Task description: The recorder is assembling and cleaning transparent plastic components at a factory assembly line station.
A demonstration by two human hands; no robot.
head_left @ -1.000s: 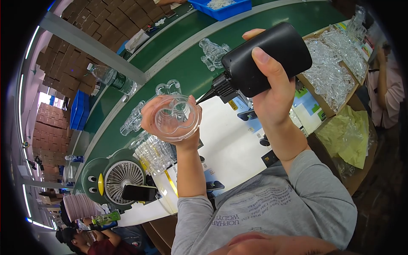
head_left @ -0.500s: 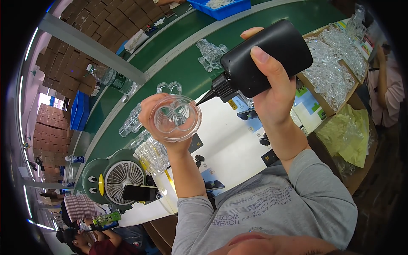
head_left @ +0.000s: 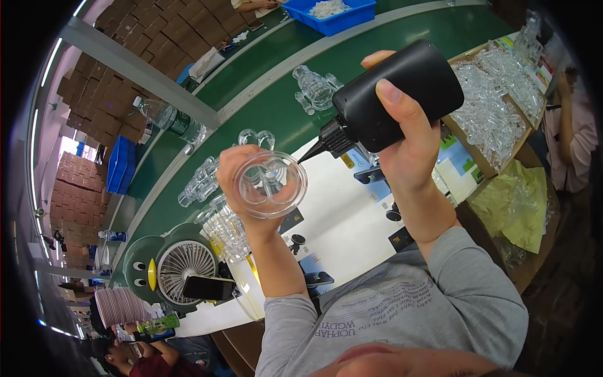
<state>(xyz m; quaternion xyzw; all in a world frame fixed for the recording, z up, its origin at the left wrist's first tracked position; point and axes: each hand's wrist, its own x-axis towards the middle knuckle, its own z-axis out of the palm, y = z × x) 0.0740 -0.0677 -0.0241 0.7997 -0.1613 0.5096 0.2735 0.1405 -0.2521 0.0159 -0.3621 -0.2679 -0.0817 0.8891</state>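
My left hand point(head_left: 235, 182) is closed around a clear plastic piece point(head_left: 267, 210) with a round, rimmed open end turned up and two rounded loops point(head_left: 257, 138) at its far side. My right hand point(head_left: 411, 138) grips a black squeeze bottle point(head_left: 402, 94), tilted so its pointed nozzle slants down to the left. The nozzle tip point(head_left: 300, 161) is at the right side of the round rim; whether it touches cannot be made out. Another clear bear-shaped piece point(head_left: 314, 88) lies on the green surface beyond my hands.
Boxes of clear plastic parts point(head_left: 487, 119) stand at the right, above crumpled yellow paper point(head_left: 512, 201). At the left are more clear pieces point(head_left: 223, 223), a green fan point(head_left: 185, 267), a phone point(head_left: 207, 288) and a water bottle point(head_left: 169, 119). A blue tray point(head_left: 333, 22) holds white bits.
Both hands have shifted slightly right and down in the picture with the clear piece and the bottle. The nozzle stays at the rim's right side, and both grips are unchanged.
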